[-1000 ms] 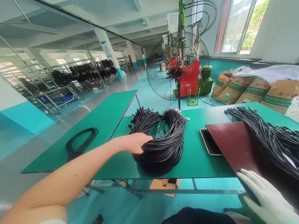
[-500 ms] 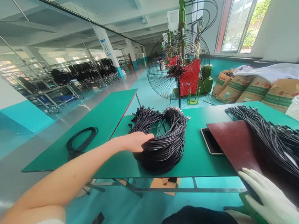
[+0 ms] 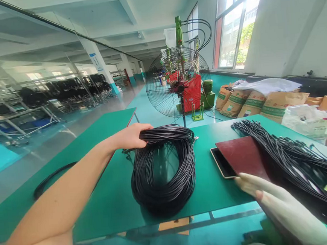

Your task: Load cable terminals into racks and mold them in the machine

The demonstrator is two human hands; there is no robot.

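Observation:
My bare left hand [image 3: 131,136] is closed on the far left part of a thick coil of black cables [image 3: 164,167], which lies on the green table [image 3: 115,201]. My right hand [image 3: 274,200], in a white glove, rests flat with fingers stretched out on the near edge of a dark red board [image 3: 244,155]. A sheaf of straight black cables [image 3: 291,157] lies across that board to the right. A phone [image 3: 222,165] sticks out from under the board's left edge.
A second green table [image 3: 78,152] with a thin black cable loop [image 3: 50,178] stands to the left. Beyond the table are a large floor fan [image 3: 177,81], a green and red machine [image 3: 191,92], stacked sacks [image 3: 261,105] and a plastic bag [image 3: 305,120]. Racks hung with cables [image 3: 65,92] line the far left.
My left hand shifted from the coil's near side to its far side, and the coil's loose ends have been gathered in. My right hand slid forward along the board. The view swung right.

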